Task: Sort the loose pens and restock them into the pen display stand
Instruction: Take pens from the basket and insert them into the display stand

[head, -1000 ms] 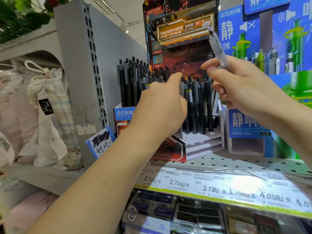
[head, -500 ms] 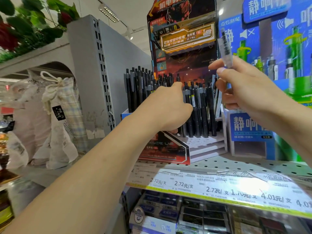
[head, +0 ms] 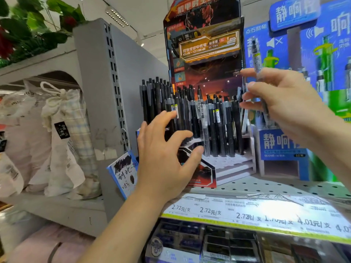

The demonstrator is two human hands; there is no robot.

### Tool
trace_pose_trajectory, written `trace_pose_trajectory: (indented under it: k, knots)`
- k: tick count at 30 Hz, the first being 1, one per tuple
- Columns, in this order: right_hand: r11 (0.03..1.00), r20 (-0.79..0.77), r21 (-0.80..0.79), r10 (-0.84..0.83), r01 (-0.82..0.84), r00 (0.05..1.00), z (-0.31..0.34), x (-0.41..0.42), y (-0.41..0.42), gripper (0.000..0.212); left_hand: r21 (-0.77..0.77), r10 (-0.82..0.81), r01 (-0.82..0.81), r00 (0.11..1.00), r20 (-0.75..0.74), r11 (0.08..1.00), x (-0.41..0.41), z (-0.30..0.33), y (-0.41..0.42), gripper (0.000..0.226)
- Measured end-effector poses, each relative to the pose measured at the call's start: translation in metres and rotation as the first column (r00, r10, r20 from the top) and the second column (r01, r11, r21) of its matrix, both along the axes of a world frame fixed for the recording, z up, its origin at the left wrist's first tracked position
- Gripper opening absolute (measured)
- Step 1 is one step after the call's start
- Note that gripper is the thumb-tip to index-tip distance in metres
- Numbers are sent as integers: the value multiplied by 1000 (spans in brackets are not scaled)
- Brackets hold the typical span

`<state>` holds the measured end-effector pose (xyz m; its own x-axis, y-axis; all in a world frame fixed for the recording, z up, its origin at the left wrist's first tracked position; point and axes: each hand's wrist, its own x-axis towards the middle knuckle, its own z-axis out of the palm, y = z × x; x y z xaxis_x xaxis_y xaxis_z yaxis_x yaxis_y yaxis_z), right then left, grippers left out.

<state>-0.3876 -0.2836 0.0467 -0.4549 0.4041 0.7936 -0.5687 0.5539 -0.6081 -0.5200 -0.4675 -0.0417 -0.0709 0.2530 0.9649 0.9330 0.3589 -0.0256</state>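
Since half a second ago the left hand [head: 165, 160] has drawn back from the black pens [head: 191, 118] and opened; its fingers are now spread and hold nothing, hovering just in front of the left part of the pen display stand [head: 205, 171], thumb near the stand's stepped base. The pens stand upright in the stand's tiers, behind and right of that hand. Farther right, the right hand [head: 284, 107] has its fingers loosely fanned while thumb and palm pinch a translucent pen [head: 256, 59], which rises above the hand, near the stand's right edge. The stand sits on the perforated shelf [head: 284, 185].
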Motion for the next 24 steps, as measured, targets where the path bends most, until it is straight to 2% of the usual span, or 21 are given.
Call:
trace_pose_trajectory:
  k: [4, 8, 13, 18, 22, 24]
  knots:
    - [979, -47, 168, -107, 114, 993, -5, -2, -1, 23, 6, -11, 11, 1000, -4, 1000, -5, -4, -2, 27]
    - [957, -106, 184, -207, 224, 973, -6, -4, 0, 49, 41, -34, 34, 999, -6, 999, -8, -1, -1, 25]
    - [908, -53, 237, -343, 345, 938, -19, 3, -5, 81, 52, -101, 102, 995, -17, 993, -11, -1, -4, 24]
    - [719, -13, 413, -609, 559, 793, -27, 6, -16, 97, 62, -172, 171, 985, 8, 983, -11, -3, -5, 23]
    - [595, -31, 492, -718, 636, 696, -33, 3, -27, 93, 56, -197, 197, 980, 0, 979, -13, -4, -7, 24]
    - [566, 0, 519, -750, 640, 662, -36, 2, -32, 92, 55, -190, 189, 982, 9, 980, -13, -3, -7, 24]
